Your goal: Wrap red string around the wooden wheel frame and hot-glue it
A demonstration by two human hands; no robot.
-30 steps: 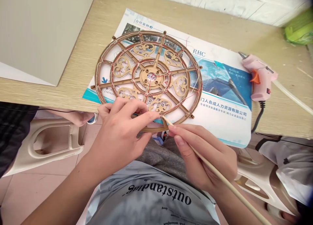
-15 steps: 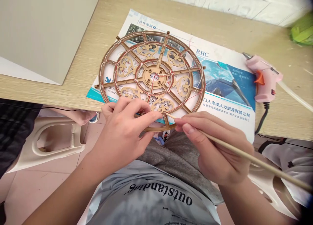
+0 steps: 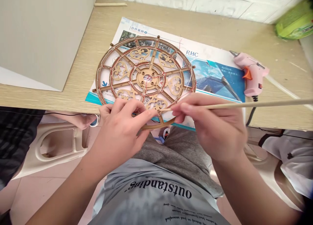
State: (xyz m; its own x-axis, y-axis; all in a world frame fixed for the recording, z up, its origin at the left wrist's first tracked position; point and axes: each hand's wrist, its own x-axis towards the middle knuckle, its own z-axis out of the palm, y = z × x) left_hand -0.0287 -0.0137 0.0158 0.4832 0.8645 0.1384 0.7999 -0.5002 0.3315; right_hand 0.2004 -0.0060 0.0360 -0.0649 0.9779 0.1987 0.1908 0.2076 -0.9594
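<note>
Pale wood-grain table (image 3: 220, 35) running back to a white brick-patterned wall (image 3: 217, 1), and over its near edge comes the centrepiece: a round brown wheel frame (image 3: 153, 72), all spokes, rings and scrolled inserts, its near rim jutting just past that edge. Thin red and white wires (image 3: 146, 86) trace the rings and cross the hub. Now the hands! Left hand (image 3: 123, 125) half curled, holding the frame's near side, fingers bent over it and thumb outside the rim. Right hand (image 3: 215, 130) closed in a tight pinch on a long pale stick (image 3: 244, 104), the slim tip down at the middle ring, right by the left index fingertip; whether it meets a wire is too small to tell. Beneath the wheel, a blue-and-white leaflet (image 3: 211, 78) reaching to the near edge. Overlapping the leaflet's right side, a pink glue gun (image 3: 253, 71) with its orange trigger, pale glue stick (image 3: 281, 87) out the back, black cord (image 3: 250, 117) running to the near edge. Farther out, a green pack (image 3: 295, 21) towards the far right, a grey panel (image 3: 44, 35) covering the table's left, and a short pale rod (image 3: 111, 4) along the far edge beside it.
</note>
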